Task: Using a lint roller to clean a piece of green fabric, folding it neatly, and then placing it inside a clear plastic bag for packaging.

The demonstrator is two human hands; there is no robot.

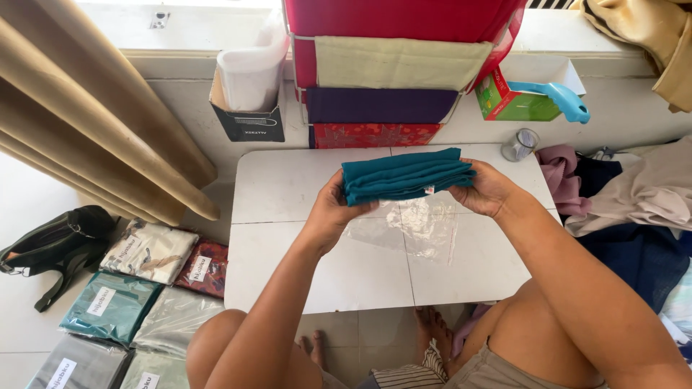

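white table [288,238] | both hands grip teal folded cloth [404,176] (ends) | near edge free

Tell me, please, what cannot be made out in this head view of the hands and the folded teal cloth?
- Fingers of the left hand and right hand: hidden behind the folded teal cloth.
- Clear plastic bag on the white table: its opening is too faint to tell.
- Red rack of cloths: cut off by the top edge.
- Packaged cloths on the floor: cut off at the bottom edge.
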